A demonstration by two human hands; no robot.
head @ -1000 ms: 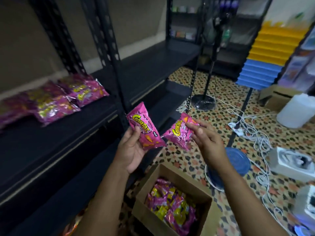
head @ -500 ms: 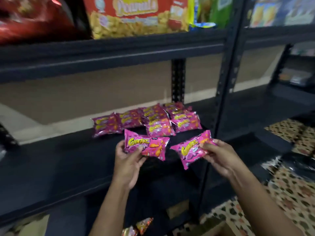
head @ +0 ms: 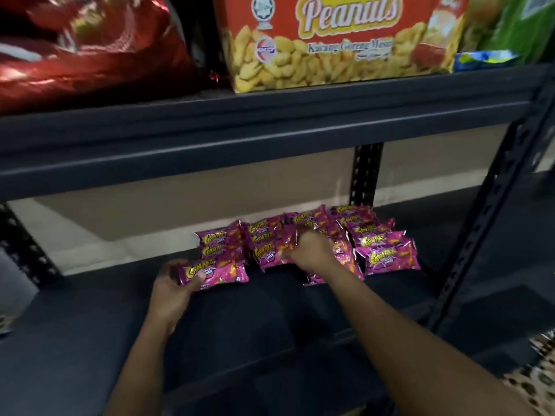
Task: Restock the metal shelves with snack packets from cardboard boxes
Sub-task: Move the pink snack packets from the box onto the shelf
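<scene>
Holding packets (head: 213,273) (pink, seemingly) over shelf (head: 90,319)

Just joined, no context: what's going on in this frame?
A person is restocking a dark metal shelf. The left hand grips a pink snack packet at the left front of a cluster of matching pink packets. The right hand, fingers curled, is among the cluster; whether it grips a packet is unclear.

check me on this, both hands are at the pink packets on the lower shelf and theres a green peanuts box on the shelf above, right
Not quite: the peanuts box is orange-red, not green, as the head view shows. The rest holds: the left hand and right hand are at the pink packets on the lower shelf, and the box stands on the shelf above.
</scene>
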